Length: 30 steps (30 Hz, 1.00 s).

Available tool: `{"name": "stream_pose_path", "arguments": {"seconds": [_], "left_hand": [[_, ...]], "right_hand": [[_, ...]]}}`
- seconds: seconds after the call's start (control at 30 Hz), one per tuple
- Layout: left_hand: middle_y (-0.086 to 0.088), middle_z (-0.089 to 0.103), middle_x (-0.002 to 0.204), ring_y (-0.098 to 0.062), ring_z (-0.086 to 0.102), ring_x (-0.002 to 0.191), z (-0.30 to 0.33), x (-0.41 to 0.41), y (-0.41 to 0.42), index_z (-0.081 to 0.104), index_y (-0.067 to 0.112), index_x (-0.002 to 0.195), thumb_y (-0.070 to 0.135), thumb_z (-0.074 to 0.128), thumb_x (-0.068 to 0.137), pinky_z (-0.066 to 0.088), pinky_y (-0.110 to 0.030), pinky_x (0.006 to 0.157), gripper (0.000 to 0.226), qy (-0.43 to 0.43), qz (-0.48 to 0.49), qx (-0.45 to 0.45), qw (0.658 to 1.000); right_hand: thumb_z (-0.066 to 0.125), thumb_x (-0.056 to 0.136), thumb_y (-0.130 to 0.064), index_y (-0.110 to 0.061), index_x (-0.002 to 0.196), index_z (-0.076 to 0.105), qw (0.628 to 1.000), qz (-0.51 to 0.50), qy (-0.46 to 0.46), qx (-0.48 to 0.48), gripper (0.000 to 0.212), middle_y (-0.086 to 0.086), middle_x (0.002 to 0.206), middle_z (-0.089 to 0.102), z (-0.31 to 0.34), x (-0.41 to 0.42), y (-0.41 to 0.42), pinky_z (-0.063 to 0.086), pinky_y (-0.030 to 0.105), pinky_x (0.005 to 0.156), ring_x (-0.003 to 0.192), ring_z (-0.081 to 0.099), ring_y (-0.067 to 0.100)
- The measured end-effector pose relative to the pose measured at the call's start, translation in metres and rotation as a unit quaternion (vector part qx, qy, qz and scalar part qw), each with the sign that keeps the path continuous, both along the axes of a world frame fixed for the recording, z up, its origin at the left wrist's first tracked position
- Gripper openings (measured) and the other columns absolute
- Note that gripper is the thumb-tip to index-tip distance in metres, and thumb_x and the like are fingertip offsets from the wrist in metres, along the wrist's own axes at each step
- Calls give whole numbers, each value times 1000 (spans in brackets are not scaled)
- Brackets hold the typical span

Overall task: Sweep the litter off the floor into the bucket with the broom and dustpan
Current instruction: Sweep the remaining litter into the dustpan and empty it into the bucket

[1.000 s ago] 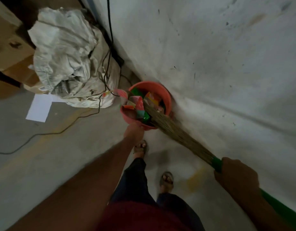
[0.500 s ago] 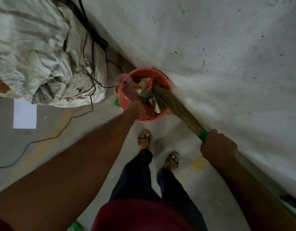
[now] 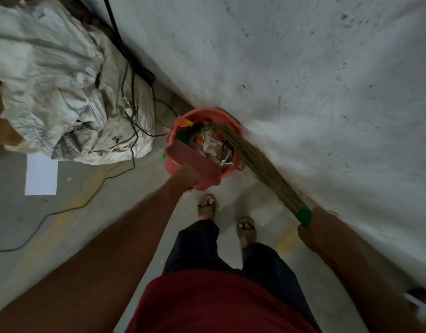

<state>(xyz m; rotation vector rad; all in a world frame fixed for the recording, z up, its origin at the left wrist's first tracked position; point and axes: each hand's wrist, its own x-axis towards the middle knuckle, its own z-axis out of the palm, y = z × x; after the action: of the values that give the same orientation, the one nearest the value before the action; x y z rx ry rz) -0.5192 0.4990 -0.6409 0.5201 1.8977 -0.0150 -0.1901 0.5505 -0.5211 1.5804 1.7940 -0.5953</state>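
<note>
Both hands are busy here: the left hand (image 3: 186,175) grips the dustpan (image 3: 192,162), tipped over the bucket's (image 3: 231,121) near rim, and the right hand (image 3: 314,228) is wrapped round the broom (image 3: 257,162) at its green collar, bristles poking into the bucket. Litter (image 3: 207,140) is piled inside, up against the wall. Looks like the emptying step to me. Next I'd guess a brush down the pan to clear stragglers, then lift both out without knocking the bucket over. One green scrap (image 3: 164,155) sits on the floor just left of it.

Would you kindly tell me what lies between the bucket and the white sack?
In the head view, black cables trail over bare floor between the bucket and the white sack.
</note>
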Motion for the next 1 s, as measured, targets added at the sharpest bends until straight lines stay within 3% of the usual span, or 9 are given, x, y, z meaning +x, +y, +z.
{"name": "stream_pose_path", "arguments": {"seconds": [0.13, 0.27, 0.4, 0.5, 0.57, 0.63, 0.77, 0.87, 1.0], "left_hand": [[7, 35, 36, -9, 33, 36, 5, 19, -20, 52, 15, 70, 16, 54, 91, 29, -21, 43, 21, -20, 73, 76, 994], [1, 38, 46, -12, 34, 38, 23, 45, -44, 51, 14, 65, 19, 61, 88, 30, -20, 40, 25, 11, 102, 144, 984], [-2, 43, 52, -12, 38, 39, 49, 87, -78, 54, 16, 65, 22, 63, 84, 32, -20, 37, 22, 52, 113, 180, 976], [-2, 44, 55, -8, 37, 37, 62, 118, -105, 61, 7, 83, 19, 59, 85, 30, -19, 35, 12, 72, 161, 183, 967], [-3, 45, 60, -10, 36, 39, 68, 137, -127, 62, 7, 94, 20, 58, 87, 28, -18, 35, 15, 71, 201, 168, 963], [-4, 43, 61, -11, 36, 39, 74, 153, -153, 58, 9, 90, 20, 55, 91, 27, -19, 37, 11, 60, 249, 127, 958], [-8, 43, 68, -17, 37, 50, 85, 175, -210, 53, 12, 86, 15, 51, 90, 27, -23, 49, 6, 52, 384, 102, 916], [-13, 46, 67, -20, 43, 51, 95, 187, -264, 51, 12, 81, 17, 44, 91, 29, -18, 44, 13, 79, 442, 108, 887], [-10, 44, 66, -21, 43, 53, 117, 200, -325, 48, 14, 71, 25, 50, 81, 29, -19, 45, 14, 114, 525, 131, 833]], "right_hand": [[60, 93, -56, -9, 114, 53, 999, -3, 18, -27, 52, 3, 87, 57, -7, 29, -10, 58, 34, 71, 77, 62, 20], [52, 93, -67, -10, 122, 53, 998, 13, 54, -35, 65, 1, 92, 54, -2, 47, -11, 42, 27, 59, 77, 55, 18], [54, 94, -62, -12, 115, 56, 993, 60, 92, -50, 54, 4, 94, 61, 8, 64, -8, 51, 30, 66, 79, 62, 21], [58, 93, -57, -16, 105, 57, 986, 74, 137, -66, 43, 8, 90, 66, 10, 81, -7, 54, 32, 69, 78, 68, 25], [59, 90, -57, -20, 100, 57, 983, 101, 137, -70, 38, 6, 86, 68, 12, 95, -7, 58, 36, 70, 74, 69, 24], [63, 88, -53, -21, 98, 58, 979, 112, 146, -84, 34, 6, 82, 69, 13, 108, -11, 59, 36, 68, 70, 70, 24], [69, 87, -40, -15, 94, 64, 966, 127, 194, -117, 27, 7, 74, 73, 17, 112, -30, 56, 34, 57, 59, 70, 20], [70, 88, -41, -18, 94, 62, 954, 171, 220, -114, 26, 9, 80, 71, 23, 90, -57, 58, 38, 65, 70, 71, 27], [68, 89, -41, -18, 88, 64, 930, 248, 247, -113, 23, 9, 78, 70, 32, 45, -94, 48, 30, 57, 67, 68, 23]]}}
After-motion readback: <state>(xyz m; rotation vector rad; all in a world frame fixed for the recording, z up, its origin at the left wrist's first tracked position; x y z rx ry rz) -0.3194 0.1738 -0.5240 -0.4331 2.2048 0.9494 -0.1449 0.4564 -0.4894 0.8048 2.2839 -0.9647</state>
